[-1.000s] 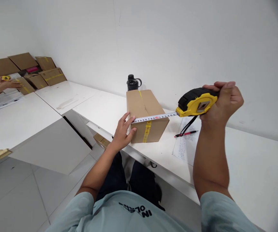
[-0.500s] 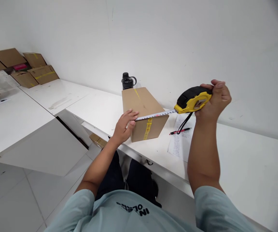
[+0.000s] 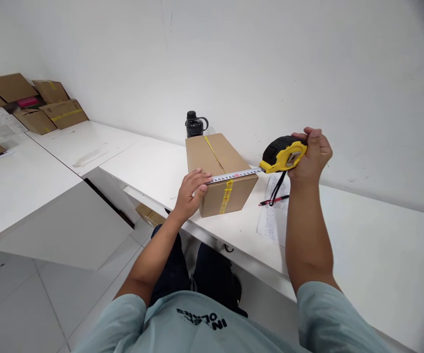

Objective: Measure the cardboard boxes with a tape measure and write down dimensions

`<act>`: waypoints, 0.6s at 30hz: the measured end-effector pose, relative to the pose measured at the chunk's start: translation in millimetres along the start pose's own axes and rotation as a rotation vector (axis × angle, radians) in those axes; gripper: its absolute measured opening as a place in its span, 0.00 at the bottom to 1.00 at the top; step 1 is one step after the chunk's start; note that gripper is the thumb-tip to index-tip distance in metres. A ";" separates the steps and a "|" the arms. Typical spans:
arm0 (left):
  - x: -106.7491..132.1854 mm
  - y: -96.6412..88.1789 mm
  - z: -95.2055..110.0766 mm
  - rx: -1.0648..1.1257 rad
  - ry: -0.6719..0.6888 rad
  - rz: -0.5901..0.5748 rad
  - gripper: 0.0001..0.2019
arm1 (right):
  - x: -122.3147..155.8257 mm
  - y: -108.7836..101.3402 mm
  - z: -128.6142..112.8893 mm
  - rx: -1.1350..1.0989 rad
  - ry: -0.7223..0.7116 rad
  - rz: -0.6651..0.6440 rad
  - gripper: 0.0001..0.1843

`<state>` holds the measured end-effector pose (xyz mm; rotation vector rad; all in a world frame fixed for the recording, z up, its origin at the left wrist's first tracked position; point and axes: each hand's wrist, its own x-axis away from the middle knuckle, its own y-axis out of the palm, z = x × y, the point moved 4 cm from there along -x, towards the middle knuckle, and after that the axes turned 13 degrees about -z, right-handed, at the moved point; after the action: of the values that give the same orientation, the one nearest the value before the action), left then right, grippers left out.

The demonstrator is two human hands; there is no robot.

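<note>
My right hand (image 3: 313,157) is wrapped round a yellow and black tape measure (image 3: 283,154), held up to the right of a cardboard box (image 3: 217,152). Its white blade (image 3: 234,176) runs out along the top front edge of the box. At the left corner my left hand (image 3: 193,192) pinches the blade's end against the box, fingers on top and thumb on the near side. The very tip of the blade is hidden under the fingers. Yellow tape (image 3: 226,197) runs down the front of the box. A black wrist strap (image 3: 278,189) dangles from the tape measure.
Behind the box stands a black bottle (image 3: 195,125) by the wall. A handwritten paper (image 3: 271,220) and a red and black pen (image 3: 265,202) lie right of the box on the white table (image 3: 374,245). Several cardboard boxes (image 3: 65,115) are stacked at the far left.
My right hand has brought the tape measure left, nearer the box, and the exposed blade is shorter. My left hand and the box have stayed nearly in place.
</note>
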<state>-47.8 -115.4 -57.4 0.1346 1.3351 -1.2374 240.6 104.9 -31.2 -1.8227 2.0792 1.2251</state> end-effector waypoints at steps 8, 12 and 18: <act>2.7 7.1 -1.0 -0.058 0.020 0.034 0.16 | 3.0 -0.6 -1.0 0.004 0.000 0.002 0.21; 3.0 8.9 -2.3 -0.104 -0.027 0.016 0.17 | 2.7 -1.4 0.9 -0.003 0.010 0.014 0.22; 2.9 9.2 -2.8 -0.116 -0.025 0.017 0.15 | 4.7 1.3 -3.2 -0.017 0.007 0.006 0.23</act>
<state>-43.6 -111.3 -65.6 0.0479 1.3777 -1.1413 239.5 99.1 -31.1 -1.8316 2.0859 1.2434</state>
